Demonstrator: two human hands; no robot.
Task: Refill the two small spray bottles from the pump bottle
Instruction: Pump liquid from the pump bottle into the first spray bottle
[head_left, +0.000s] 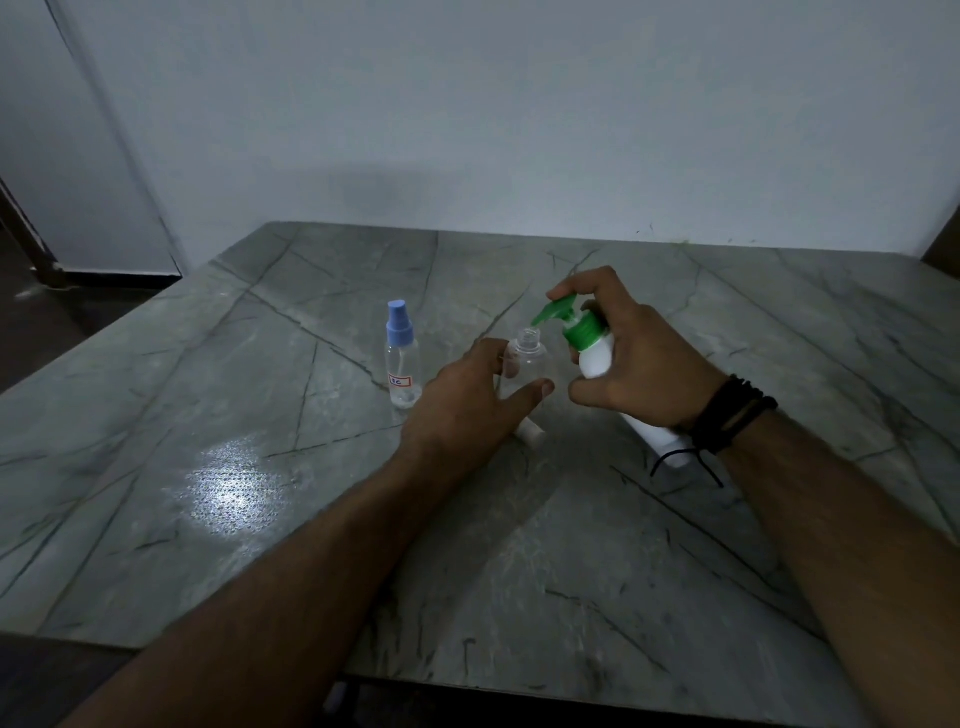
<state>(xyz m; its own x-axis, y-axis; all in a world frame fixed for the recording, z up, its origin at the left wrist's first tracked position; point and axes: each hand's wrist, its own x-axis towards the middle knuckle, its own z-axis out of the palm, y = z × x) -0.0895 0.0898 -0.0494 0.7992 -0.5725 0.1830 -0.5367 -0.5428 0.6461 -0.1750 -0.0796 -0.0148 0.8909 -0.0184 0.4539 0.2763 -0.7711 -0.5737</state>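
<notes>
My right hand (639, 364) grips the white pump bottle (597, 358), tilted, with its green pump head (558, 312) under my index finger. The green spout points down over the open neck of a clear small spray bottle (527, 358) that stands uncapped on the table. My left hand (467, 410) holds that clear bottle between thumb and fingers. A second clear spray bottle (401, 358) with a blue spray cap and a small label stands upright just to the left, untouched. A white cap-like piece (685, 449) lies on the table, partly hidden behind my right wrist.
The grey-green marble table (260, 519) reaches the white wall at the back. A small white piece (532, 434) lies just behind my left hand. A bright glare patch sits at front left. Black cords wrap my right wrist (732, 415).
</notes>
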